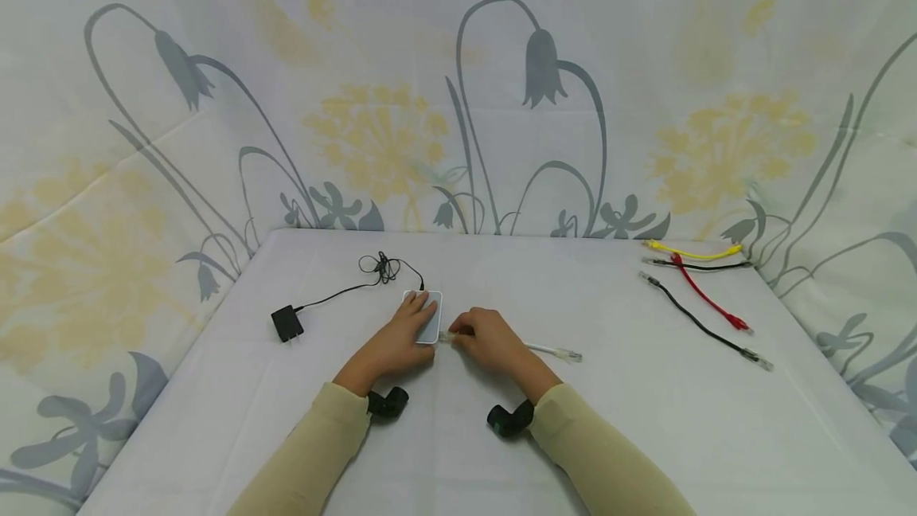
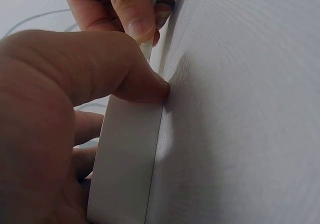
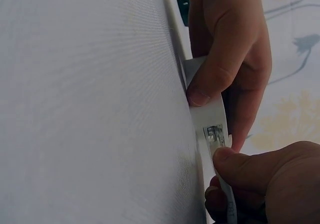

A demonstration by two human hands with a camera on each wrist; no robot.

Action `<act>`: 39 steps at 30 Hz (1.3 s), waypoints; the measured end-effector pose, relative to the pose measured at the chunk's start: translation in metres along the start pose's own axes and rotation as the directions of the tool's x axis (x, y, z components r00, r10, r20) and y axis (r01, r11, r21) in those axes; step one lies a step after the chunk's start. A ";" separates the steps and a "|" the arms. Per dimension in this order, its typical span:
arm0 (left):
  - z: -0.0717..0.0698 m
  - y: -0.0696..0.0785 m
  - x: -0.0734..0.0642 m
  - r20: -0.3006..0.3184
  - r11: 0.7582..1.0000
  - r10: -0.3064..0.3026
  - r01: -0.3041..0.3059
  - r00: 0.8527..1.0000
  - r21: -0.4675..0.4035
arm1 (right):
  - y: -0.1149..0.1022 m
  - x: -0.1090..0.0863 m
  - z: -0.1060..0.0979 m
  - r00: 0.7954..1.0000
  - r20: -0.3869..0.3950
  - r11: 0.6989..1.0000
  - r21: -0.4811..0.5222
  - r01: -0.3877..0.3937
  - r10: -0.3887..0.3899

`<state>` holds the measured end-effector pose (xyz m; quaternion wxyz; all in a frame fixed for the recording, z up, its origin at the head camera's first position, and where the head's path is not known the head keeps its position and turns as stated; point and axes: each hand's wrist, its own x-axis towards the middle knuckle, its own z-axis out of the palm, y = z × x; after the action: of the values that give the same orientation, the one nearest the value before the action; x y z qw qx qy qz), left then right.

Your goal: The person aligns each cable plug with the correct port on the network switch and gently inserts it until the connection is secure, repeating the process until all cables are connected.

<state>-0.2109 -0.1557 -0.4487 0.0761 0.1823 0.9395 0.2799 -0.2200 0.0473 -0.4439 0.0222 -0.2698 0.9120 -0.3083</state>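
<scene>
One box [image 1: 430, 329] | left hand [image 1: 396, 345] gripping | right hand [image 1: 493, 341] pinching white cable [image 1: 542, 349]

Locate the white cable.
In the head view, the white cable is just right of centre: the right hand pinches it, one plug at the right edge of the box.
</scene>
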 end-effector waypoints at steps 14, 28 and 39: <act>-0.002 0.002 0.000 -0.013 1.000 0.005 -0.005 1.000 0.010 | 0.001 0.003 0.000 1.000 0.003 1.000 0.006 0.004 -0.004; -0.002 0.003 -0.001 -0.009 1.000 0.004 -0.004 1.000 0.008 | 0.000 0.006 0.002 1.000 0.011 1.000 -0.007 0.017 -0.017; 0.000 0.004 -0.002 -0.020 1.000 -0.002 0.002 1.000 0.003 | -0.002 0.001 0.003 1.000 0.012 1.000 -0.011 0.011 -0.011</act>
<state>-0.2080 -0.1529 -0.4463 0.0667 0.1787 0.9408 0.2802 -0.2197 0.0436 -0.4454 0.0247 -0.2769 0.9119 -0.3019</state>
